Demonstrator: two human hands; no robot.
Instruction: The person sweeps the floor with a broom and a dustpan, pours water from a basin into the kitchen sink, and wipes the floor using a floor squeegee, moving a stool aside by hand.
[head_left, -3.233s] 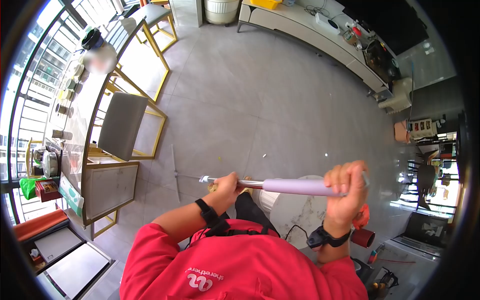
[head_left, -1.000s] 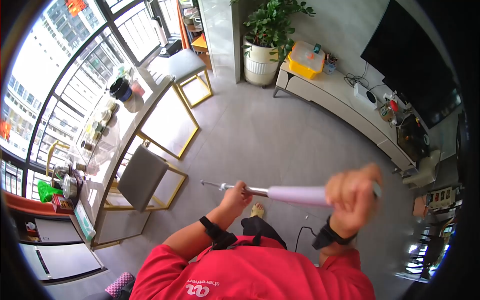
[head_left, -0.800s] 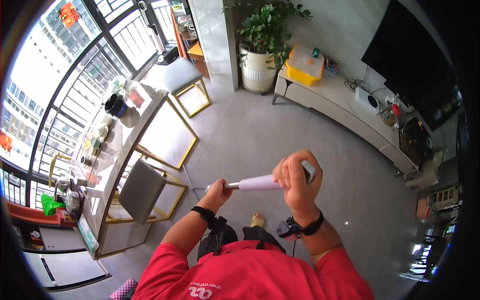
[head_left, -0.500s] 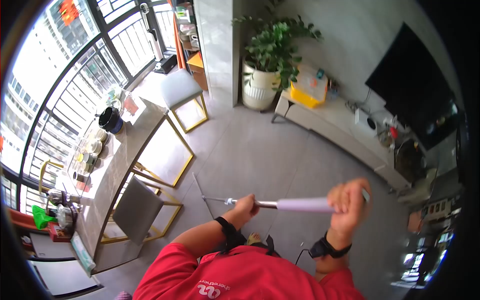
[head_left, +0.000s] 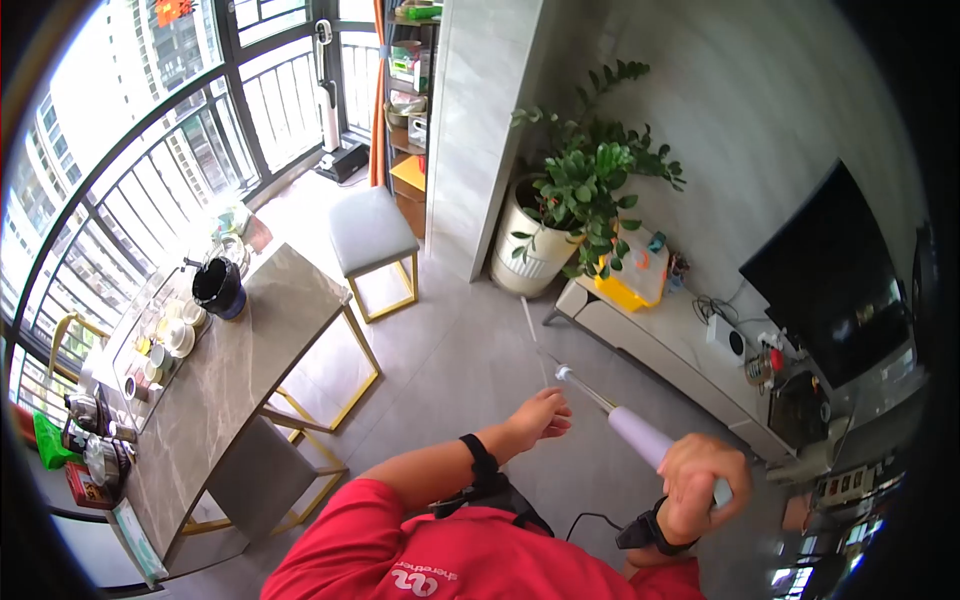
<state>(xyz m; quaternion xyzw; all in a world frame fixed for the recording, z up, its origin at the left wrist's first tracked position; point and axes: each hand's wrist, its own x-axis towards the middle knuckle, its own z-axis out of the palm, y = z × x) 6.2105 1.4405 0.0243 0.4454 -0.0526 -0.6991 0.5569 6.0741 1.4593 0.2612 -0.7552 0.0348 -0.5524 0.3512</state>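
My right hand (head_left: 704, 474) is wrapped round the upper end of a pole with a lavender grip (head_left: 641, 437), its grey tip showing below the fingers. The pole slants up and left to a white joint (head_left: 562, 373). Past that joint, a long thin bar (head_left: 530, 322) lies on the floor, one end close to the white plant pot (head_left: 532, 247). My left hand (head_left: 541, 418) is off the pole, just left of it and below the joint, holding nothing, its fingers loosely curled and apart.
At left, a marble-topped table (head_left: 255, 345) bears cups and a dark pot, with a grey chair (head_left: 262, 475) beside it. A grey stool (head_left: 373, 232) stands near the shelves. The TV cabinet (head_left: 665, 358) runs along the right, below a black screen (head_left: 835, 280).
My left hand has let go of the metal tube. The pole has swung from nearly level to a slant, its bar moving away toward the plant pot. The view has turned and tilted up.
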